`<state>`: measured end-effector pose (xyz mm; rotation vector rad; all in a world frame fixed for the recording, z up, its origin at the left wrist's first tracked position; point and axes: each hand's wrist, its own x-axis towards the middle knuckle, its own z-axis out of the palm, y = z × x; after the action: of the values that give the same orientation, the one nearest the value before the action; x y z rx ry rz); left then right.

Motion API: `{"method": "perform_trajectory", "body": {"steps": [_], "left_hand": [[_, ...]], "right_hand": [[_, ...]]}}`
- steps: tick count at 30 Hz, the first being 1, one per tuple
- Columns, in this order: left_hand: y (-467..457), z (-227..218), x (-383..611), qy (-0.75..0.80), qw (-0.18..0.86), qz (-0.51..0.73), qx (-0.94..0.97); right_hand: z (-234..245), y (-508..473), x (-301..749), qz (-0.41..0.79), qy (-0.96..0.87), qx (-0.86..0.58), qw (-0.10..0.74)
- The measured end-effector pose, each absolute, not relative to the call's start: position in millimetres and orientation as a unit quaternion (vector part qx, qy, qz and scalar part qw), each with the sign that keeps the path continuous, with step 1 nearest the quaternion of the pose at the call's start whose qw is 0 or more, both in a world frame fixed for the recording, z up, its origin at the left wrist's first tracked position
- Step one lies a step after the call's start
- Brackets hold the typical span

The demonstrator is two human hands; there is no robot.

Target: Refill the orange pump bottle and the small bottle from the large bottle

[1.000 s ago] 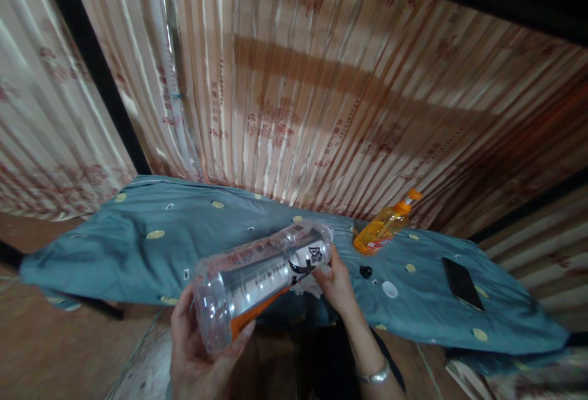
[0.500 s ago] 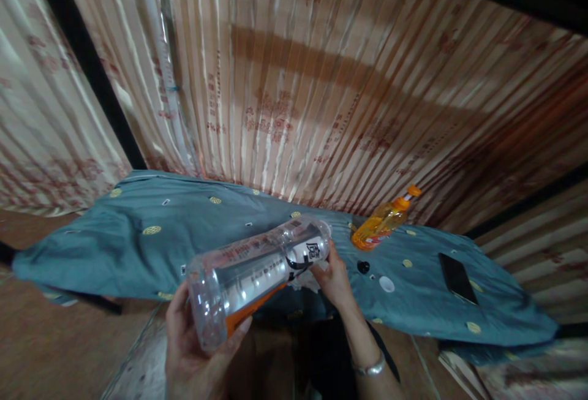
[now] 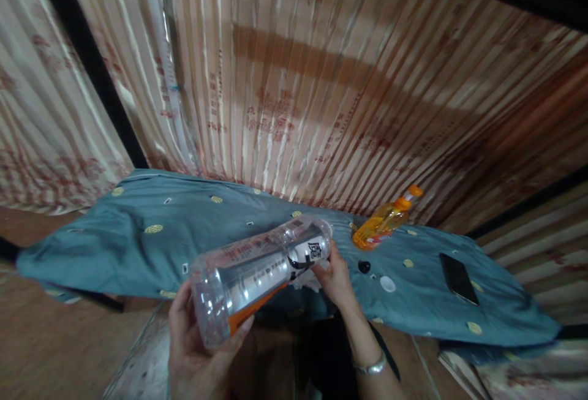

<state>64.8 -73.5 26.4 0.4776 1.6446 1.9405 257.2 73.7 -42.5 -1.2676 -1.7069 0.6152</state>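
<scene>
A large clear plastic bottle [image 3: 257, 277] with an orange and black label lies tilted in front of me, its base towards the camera. My left hand [image 3: 195, 357] is wrapped round the base from below. My right hand [image 3: 335, 280] is closed at the bottle's neck end, pressing a scrap of white tissue [image 3: 307, 282] against it. Both hands are above the near edge of a table covered in a teal cloth [image 3: 138, 241].
An orange pump bottle [image 3: 383, 225] lies on the cloth at the back. Near it rest a small black cap [image 3: 364, 266], a white disc [image 3: 388, 284] and a dark phone [image 3: 458, 277]. Striped pinkish curtains [image 3: 294, 94] hang behind the table.
The hands and bottle stay almost as they were; only the view has shifted slightly.
</scene>
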Motion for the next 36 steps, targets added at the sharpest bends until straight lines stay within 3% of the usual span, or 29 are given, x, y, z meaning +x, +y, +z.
{"method": "perform_trajectory", "body": {"steps": [5, 36], "left_hand": [[-75.1, 30.1, 63.7, 0.595, 0.326, 0.717, 0.157], [-75.0, 32.5, 61.0, 0.578, 0.33, 0.728, 0.165]], "right_hand": [[-42.9, 73.2, 257.8, 0.255, -0.691, -0.515, 0.438], [-44.7, 73.6, 257.8, 0.251, -0.682, -0.524, 0.445]]}}
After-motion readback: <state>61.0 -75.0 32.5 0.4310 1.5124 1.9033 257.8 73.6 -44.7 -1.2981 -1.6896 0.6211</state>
